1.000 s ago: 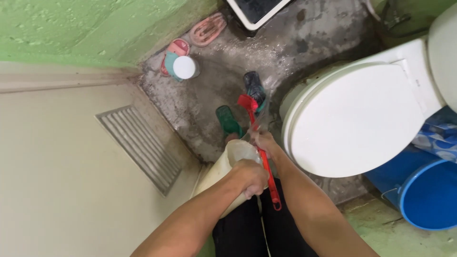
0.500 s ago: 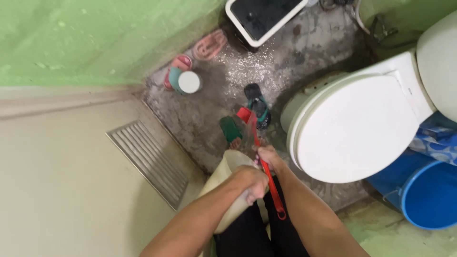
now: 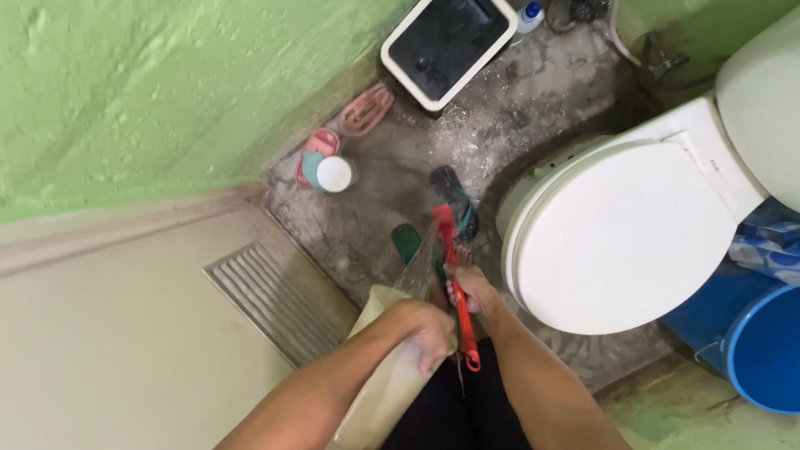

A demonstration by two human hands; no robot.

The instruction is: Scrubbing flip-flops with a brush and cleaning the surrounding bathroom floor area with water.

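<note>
Toilet (image 3: 633, 242), white, lid lying shut, serving as the landmark. Blue bucket (image 3: 762, 350) sitting just right of it, at the frame edge. White rectangular tray (image 3: 448, 42) with dark inside lying beyond it, against the green wall (image 3: 150, 92). White-capped container (image 3: 333, 173) standing well left of the toilet, pink objects (image 3: 365, 108) lying beside it. Louvred vent (image 3: 275, 302) showing in the pale door panel, far left of the toilet.
</note>
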